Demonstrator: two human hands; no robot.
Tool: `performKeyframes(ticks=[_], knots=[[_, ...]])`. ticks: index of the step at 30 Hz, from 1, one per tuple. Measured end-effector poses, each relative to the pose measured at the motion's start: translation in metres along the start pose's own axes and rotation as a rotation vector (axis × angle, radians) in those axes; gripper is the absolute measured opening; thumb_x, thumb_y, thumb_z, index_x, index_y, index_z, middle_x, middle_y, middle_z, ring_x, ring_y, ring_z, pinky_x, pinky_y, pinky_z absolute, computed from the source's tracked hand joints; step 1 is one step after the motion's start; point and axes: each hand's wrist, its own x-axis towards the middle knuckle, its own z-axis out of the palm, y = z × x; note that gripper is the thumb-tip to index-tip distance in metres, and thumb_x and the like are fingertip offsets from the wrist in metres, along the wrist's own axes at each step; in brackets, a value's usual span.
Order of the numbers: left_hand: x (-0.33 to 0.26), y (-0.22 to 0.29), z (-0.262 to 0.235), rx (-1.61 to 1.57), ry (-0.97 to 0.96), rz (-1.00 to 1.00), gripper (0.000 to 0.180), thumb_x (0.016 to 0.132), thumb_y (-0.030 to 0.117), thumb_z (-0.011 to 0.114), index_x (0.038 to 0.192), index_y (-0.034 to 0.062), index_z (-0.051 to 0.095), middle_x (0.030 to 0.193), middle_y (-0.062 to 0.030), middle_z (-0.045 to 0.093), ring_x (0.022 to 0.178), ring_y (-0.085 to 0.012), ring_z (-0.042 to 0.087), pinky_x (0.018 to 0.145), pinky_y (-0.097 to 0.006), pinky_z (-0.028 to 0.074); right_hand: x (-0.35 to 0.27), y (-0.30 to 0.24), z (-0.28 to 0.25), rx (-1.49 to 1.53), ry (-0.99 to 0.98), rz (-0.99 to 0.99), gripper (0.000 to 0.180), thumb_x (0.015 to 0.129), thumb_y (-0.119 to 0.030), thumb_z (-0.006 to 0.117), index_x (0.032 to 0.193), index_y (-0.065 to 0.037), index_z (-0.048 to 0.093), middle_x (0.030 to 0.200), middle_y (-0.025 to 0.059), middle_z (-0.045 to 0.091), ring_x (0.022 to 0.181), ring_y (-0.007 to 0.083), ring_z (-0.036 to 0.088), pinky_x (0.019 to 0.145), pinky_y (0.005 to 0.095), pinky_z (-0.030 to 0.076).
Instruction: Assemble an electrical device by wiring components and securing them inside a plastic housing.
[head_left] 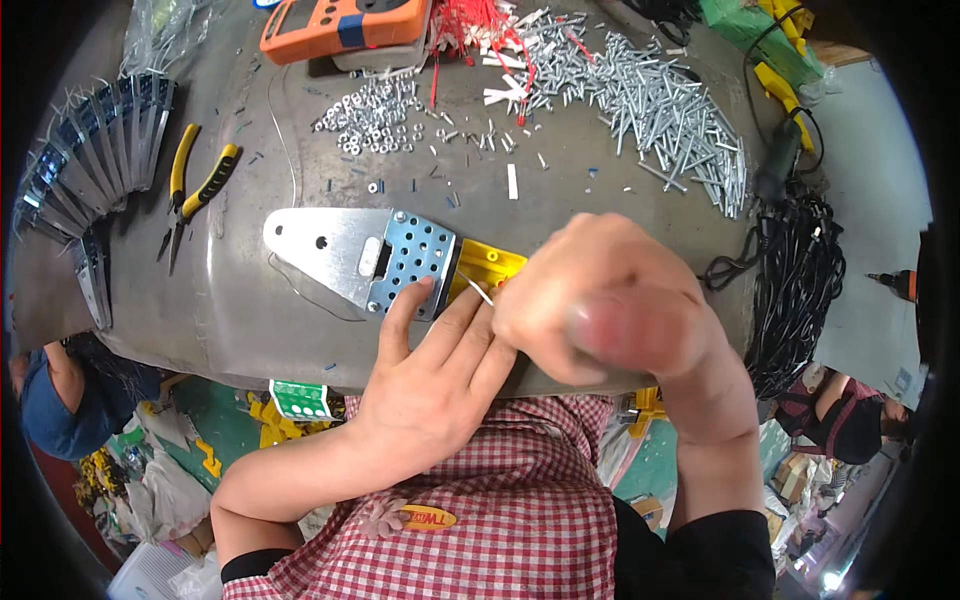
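Observation:
My left hand (430, 385) lies with its fingers stretched out. Its index fingertip presses on a blue-tinted perforated metal plate (418, 262), and the other fingers rest over a yellow plastic part (490, 262) beside it. The plate joins a silver tapered bracket (318, 245), with screw heads at two corners. My right hand (610, 300) is closed in a fist, partly smeared by motion. From it a thin metal shaft (478, 288), like a screwdriver's, slants down to the yellow part. Most of the handle is hidden by the fist.
Pliers (190, 195) with yellow-black handles lie at left, near a fan of metal pieces (105, 150). Nuts (370, 115) and a heap of screws (650, 105) cover the back. An orange multimeter (345, 25) sits behind; black cables (800, 270) lie at right. People sit across the aisle.

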Motion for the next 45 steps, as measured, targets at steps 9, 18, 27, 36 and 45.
performKeyframes(ticks=[9, 18, 27, 36, 45], knots=[[0.095, -0.026, -0.043, -0.959, 0.237, 0.218, 0.039, 0.073, 0.026, 0.060, 0.093, -0.0076, 0.061, 0.089, -0.0198, 0.064, 0.081, -0.0305, 0.064, 0.073, -0.035, 0.052, -0.014, -0.032, 0.016, 0.165, 0.076, 0.463, 0.028, 0.092, -0.028, 0.044, 0.085, -0.004, 0.054, 0.082, 0.0051, 0.055, 0.076, 0.0144, 0.051, 0.067, 0.0287, 0.041], [0.052, -0.040, -0.021, -0.812, 0.551, -0.186, 0.043, 0.076, 0.023, 0.070, 0.108, -0.0016, 0.055, 0.089, -0.0136, 0.061, 0.075, -0.0254, 0.062, 0.065, -0.032, 0.050, 0.023, -0.024, -0.044, -0.494, 0.229, 0.025, 0.028, 0.092, -0.022, 0.048, 0.110, -0.002, 0.054, 0.110, 0.0118, 0.057, 0.106, 0.0188, 0.053, 0.090, 0.0326, 0.042], [0.048, -0.008, 0.013, -0.218, 0.219, -0.073, 0.075, 0.066, 0.005, 0.076, 0.130, -0.0034, 0.038, 0.079, -0.0081, 0.061, 0.064, -0.0208, 0.057, 0.055, -0.029, 0.046, -0.117, 0.010, -0.050, -1.411, 0.384, 0.493, 0.040, 0.074, -0.013, 0.070, 0.109, -0.003, 0.056, 0.100, 0.0120, 0.056, 0.099, 0.0305, 0.052, 0.087, 0.0391, 0.041], [0.040, -0.010, 0.002, -0.261, 0.006, 0.002, 0.055, 0.066, 0.005, 0.064, 0.120, 0.0062, 0.052, 0.103, -0.0136, 0.062, 0.067, -0.0252, 0.063, 0.061, -0.034, 0.051, -0.125, 0.023, -0.007, -1.004, 0.518, 0.212, 0.039, 0.070, 0.000, 0.071, 0.107, -0.006, 0.064, 0.085, 0.0095, 0.057, 0.074, 0.0250, 0.057, 0.066, 0.0331, 0.048], [0.051, -0.006, -0.001, -0.288, 0.071, 0.105, 0.035, 0.067, 0.005, 0.065, 0.102, 0.0062, 0.064, 0.115, -0.0137, 0.058, 0.093, -0.0293, 0.059, 0.077, -0.039, 0.048, -0.120, 0.029, -0.042, -1.340, 0.396, 0.009, 0.026, 0.068, 0.005, 0.064, 0.093, 0.002, 0.059, 0.086, 0.0123, 0.057, 0.081, 0.0287, 0.057, 0.072, 0.0369, 0.048]])
